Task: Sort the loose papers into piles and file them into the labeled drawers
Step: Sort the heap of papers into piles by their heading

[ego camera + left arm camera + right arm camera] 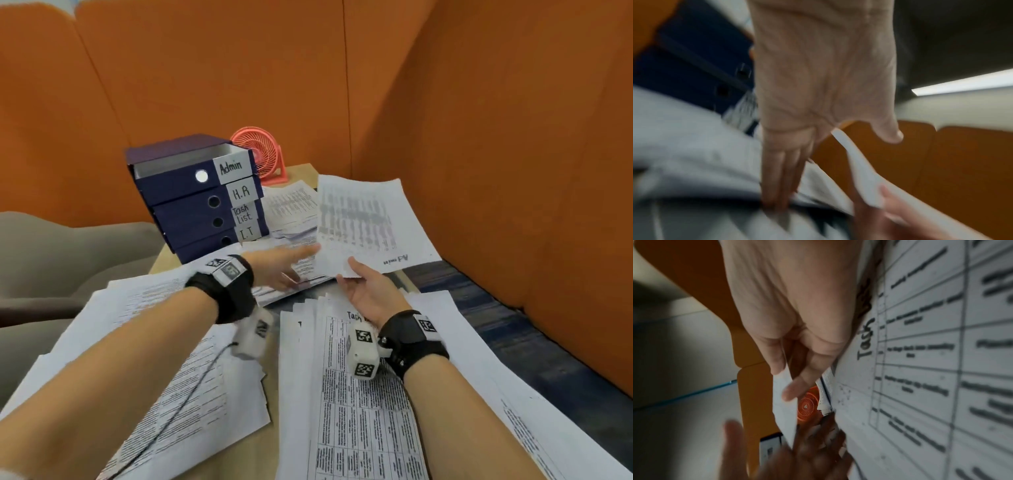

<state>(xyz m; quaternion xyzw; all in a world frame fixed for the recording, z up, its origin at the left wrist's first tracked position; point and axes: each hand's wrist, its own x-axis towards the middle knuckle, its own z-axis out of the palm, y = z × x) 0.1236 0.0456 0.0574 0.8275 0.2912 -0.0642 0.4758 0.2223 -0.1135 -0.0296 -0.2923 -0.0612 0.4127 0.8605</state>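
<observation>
My right hand (359,284) pinches the near edge of a printed "Admin" sheet (366,222) and holds it raised above the desk; the right wrist view shows thumb and fingers (793,392) on that sheet (785,410). My left hand (284,263) reaches forward with straight fingers (777,191) pressing on a low stack of papers (294,274) under the raised sheet. A dark blue drawer unit (198,198) stands at the back left, labelled Admin, H.R, Task List and I.T. Its top Admin drawer (178,171) is pulled out.
A "Task" table pile (363,394) lies fanned under my right wrist, another text pile (178,377) under my left forearm. More sheets (291,209) sit beside the drawers. A pink desk fan (260,154) stands behind them. Orange partition walls (479,137) enclose the desk.
</observation>
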